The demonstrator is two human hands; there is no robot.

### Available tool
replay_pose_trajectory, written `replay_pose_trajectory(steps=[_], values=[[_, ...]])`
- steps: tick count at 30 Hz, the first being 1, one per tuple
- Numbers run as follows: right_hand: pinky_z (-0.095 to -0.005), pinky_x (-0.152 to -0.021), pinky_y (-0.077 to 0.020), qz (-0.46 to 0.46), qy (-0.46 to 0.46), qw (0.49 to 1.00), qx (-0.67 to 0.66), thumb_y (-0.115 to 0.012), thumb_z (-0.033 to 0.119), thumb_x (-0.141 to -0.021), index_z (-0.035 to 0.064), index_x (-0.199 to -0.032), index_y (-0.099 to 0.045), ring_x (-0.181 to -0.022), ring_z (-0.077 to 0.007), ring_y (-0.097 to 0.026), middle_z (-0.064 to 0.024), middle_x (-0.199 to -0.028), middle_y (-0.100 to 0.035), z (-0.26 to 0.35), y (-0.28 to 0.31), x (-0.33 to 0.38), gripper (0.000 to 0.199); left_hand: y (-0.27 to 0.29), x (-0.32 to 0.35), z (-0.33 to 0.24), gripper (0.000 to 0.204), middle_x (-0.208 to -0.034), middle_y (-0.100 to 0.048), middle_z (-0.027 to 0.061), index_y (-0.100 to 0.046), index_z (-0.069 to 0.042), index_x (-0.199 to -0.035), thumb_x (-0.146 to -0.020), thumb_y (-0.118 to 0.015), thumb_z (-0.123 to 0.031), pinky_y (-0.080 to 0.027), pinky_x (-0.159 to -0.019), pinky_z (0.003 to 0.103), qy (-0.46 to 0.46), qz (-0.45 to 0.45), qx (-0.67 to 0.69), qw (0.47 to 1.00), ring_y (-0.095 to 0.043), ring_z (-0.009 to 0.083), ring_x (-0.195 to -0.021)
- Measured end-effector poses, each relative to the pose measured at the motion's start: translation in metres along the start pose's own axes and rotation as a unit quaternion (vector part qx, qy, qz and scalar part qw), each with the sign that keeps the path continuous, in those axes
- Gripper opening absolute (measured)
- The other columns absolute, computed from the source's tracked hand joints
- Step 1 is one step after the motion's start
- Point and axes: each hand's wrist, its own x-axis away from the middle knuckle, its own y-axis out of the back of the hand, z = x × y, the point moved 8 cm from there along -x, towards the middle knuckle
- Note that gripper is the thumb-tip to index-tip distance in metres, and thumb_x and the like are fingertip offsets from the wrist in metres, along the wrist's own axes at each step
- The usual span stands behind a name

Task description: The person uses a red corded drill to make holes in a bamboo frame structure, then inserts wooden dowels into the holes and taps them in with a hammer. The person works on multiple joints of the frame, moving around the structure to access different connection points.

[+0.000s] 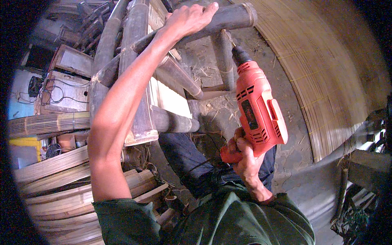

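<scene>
My right hand [245,157] is wrapped round the handle of a red power drill [259,108]. The drill points away from me, and its thin bit reaches close to the dark bamboo upright [223,61]; whether they touch I cannot tell. My left hand [190,20] lies over a thick horizontal bamboo pole [228,19] and grips it from above, with some fingers hidden behind. Both poles belong to a bamboo frame [136,92] standing at my left and ahead, with lighter slats inside it.
A large bamboo slat mat [322,77] spreads along the right. Split bamboo strips [61,204] are piled at lower left. Wooden cabinets [69,81] with loose cables stand at far left. Shavings litter the concrete floor [286,163]. A dark cord hangs below the drill.
</scene>
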Motion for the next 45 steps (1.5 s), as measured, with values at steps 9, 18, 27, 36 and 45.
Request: replay_pose_trajectory(steps=[9,18,27,36,45], values=[[-0.0291,-0.053,-0.0461,0.022,0.03,0.999,0.024,-0.055,0.005,-0.074,-0.0005,-0.121,-0.042,-0.061,-0.0165,-0.055,-0.012,-0.094,-0.057,0.003,-0.003,-0.004,0.049,0.005,0.016,-0.025,0.027,-0.077,-0.062,0.0246,-0.047,-0.008,-0.116,-0.093,-0.037,-0.019,-0.05,-0.055,0.053,-0.236,-0.098,-0.143,0.956,-0.063,0.0425,-0.068],[-0.0297,-0.052,-0.0442,0.015,0.03,0.999,0.018,-0.056,0.005,-0.076,-0.0003,-0.119,-0.043,-0.059,-0.0158,-0.052,-0.0102,-0.088,-0.056,-0.004,0.003,-0.004,0.046,-0.008,-0.014,0.007,0.083,-0.103,-0.061,0.0298,-0.065,-0.004,-0.107,-0.087,-0.02,-0.071,-0.041,-0.093,0.05,-0.017,-0.017,-0.002,1.0,-0.055,0.0461,-0.106],[-0.0299,-0.052,-0.0436,0.002,0.004,1.0,0.006,-0.058,0.005,-0.076,0.0015,-0.118,-0.044,-0.06,-0.0151,-0.051,-0.0087,-0.087,-0.055,0.003,-0.003,0.002,0.045,0.008,0.026,-0.029,0.03,-0.074,-0.062,0.0217,-0.048,-0.005,-0.118,-0.09,-0.04,-0.014,-0.05,-0.05,0.05,-0.279,-0.164,-0.204,0.924,-0.063,0.0399,-0.061],[-0.0294,-0.053,-0.0436,0.017,0.031,0.998,0.059,-0.058,0.004,-0.076,0.0022,-0.118,-0.044,-0.062,-0.0149,-0.052,-0.008,-0.089,-0.055,-0.008,0.004,-0.001,0.044,0.011,0.028,-0.032,0.03,-0.072,-0.061,0.0219,-0.049,-0.006,-0.118,-0.09,-0.041,-0.014,-0.05,-0.05,0.05,-0.275,-0.169,-0.208,0.924,-0.064,0.0385,-0.063],[-0.0301,-0.055,-0.044,0.039,0.007,0.999,0.033,-0.057,0.003,-0.076,0.0022,-0.12,-0.043,-0.063,-0.0149,-0.052,-0.0086,-0.091,-0.054,-0.01,-0.001,-0.002,0.046,0.025,0.018,-0.018,0.063,-0.091,-0.059,0.0325,-0.066,0.002,-0.089,-0.093,-0.034,-0.052,-0.045,-0.082,0.051,-0.03,-0.047,0.037,0.998,-0.058,0.047,-0.093]])
